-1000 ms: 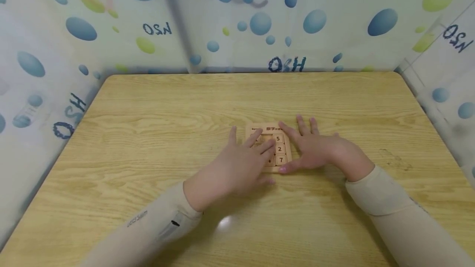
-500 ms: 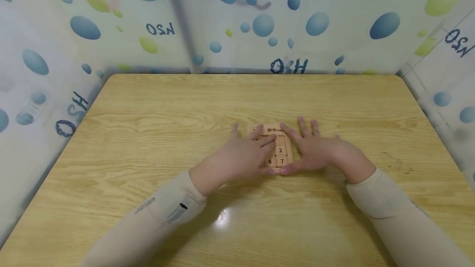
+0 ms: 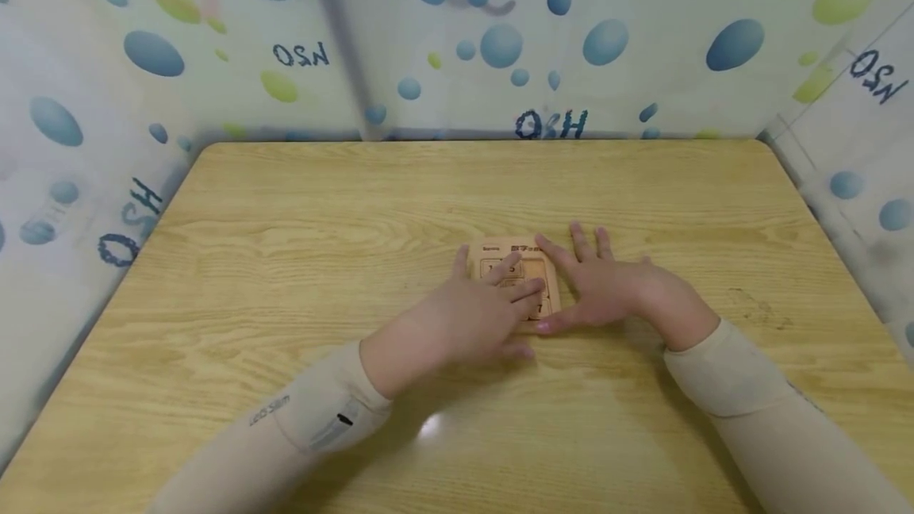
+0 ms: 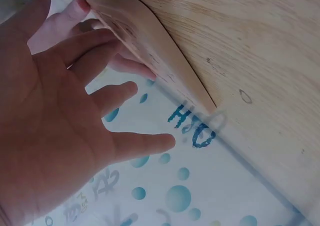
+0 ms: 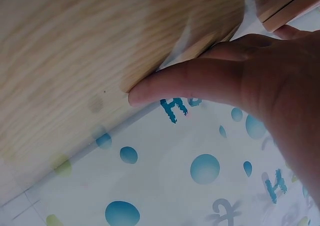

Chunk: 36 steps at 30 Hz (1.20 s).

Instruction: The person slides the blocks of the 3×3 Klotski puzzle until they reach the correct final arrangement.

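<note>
A small wooden number sliding puzzle (image 3: 514, 244) lies flat near the middle of the table. Tiles 1 and 5 show in its top row, a bare slot (image 3: 534, 268) at the top right and a 7 in the lower right; other tiles are covered. My left hand (image 3: 471, 316) is spread over the puzzle from the left, its fingers outstretched and fingertips over the tiles. From the right, my right hand (image 3: 607, 288) holds the frame, index finger at the top edge and thumb at the lower right corner; its remaining fingers stick out. In the left wrist view, the puzzle (image 4: 165, 51) appears edge-on.
The wood-grain table (image 3: 321, 205) spreads around the puzzle. Behind and at both sides stand pale wall coverings (image 3: 457, 38) with blue and green bubble prints. A bright light reflection (image 3: 431, 425) shows on the near tabletop.
Tile 5 has shifted left from the top right corner to beside tile 1, baring the right slot. My left fingers have moved slightly over the tiles; my right hand stays put.
</note>
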Tool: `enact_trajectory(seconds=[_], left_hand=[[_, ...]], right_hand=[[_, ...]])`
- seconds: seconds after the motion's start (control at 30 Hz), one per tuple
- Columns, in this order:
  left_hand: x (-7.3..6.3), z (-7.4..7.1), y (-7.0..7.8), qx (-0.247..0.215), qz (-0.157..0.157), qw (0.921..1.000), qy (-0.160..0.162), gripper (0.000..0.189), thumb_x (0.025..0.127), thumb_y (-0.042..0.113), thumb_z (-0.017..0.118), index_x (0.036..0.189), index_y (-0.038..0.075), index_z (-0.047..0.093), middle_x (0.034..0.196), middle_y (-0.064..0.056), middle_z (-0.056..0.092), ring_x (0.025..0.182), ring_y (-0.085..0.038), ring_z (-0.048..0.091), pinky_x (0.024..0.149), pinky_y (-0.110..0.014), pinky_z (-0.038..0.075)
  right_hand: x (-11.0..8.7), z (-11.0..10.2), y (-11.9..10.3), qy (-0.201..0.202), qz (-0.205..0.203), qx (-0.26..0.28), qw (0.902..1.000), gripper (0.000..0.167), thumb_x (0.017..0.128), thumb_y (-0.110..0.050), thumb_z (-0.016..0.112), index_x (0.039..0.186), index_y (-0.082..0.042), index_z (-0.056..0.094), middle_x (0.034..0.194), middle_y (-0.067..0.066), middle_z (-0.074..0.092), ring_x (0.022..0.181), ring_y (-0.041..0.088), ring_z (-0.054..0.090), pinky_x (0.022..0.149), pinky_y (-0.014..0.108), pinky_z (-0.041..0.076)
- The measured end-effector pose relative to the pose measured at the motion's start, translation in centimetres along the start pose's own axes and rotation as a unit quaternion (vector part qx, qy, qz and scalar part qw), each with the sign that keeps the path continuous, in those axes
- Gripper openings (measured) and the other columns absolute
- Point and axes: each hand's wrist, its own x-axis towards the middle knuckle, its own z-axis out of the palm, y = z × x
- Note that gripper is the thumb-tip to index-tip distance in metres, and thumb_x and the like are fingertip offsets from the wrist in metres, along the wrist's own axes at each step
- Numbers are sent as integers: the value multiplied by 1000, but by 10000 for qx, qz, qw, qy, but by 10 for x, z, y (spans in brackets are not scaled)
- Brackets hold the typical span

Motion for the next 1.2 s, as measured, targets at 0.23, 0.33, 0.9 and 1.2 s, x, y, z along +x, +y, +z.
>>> enact_trajectory(seconds=[0.23, 0.33, 0.9, 1.2], left_hand=[[3, -4, -2, -229, -43, 9997, -72, 77, 104, 71, 45, 169, 32, 31, 178, 16, 15, 169, -26, -2, 123, -84, 7], [9, -5, -9, -305, -57, 9995, -12, 76, 105, 70, 45, 169, 32, 31, 179, 16, 15, 170, -27, -1, 123, -84, 8], [-13, 8, -13, -203, -195, 9996, 74, 69, 110, 61, 39, 170, 29, 27, 179, 14, 20, 169, -27, 4, 125, -82, 10], [-10, 9, -8, 14, -103, 9999, 125, 65, 113, 57, 37, 171, 30, 24, 179, 15, 15, 170, -25, 2, 126, -80, 13]], right_hand=[[1, -1, -1, 1, -12, -18, 10000, 133, 75, -94, 64, 171, -39, -10, 175, 24, -26, 158, 60, -21, 95, 103, 4], [1, -2, -1, -38, -10, -1, 10000, 133, 75, -95, 63, 170, -39, -11, 175, 23, -28, 158, 60, -22, 95, 103, 4], [1, 0, -1, -9, -9, -11, 10000, 134, 76, -93, 65, 171, -37, -12, 174, 25, -28, 157, 60, -22, 96, 102, 2], [2, 0, 1, -28, 30, -13, 10000, 133, 76, -94, 63, 171, -38, -12, 174, 25, -27, 158, 60, -22, 96, 102, 2]])
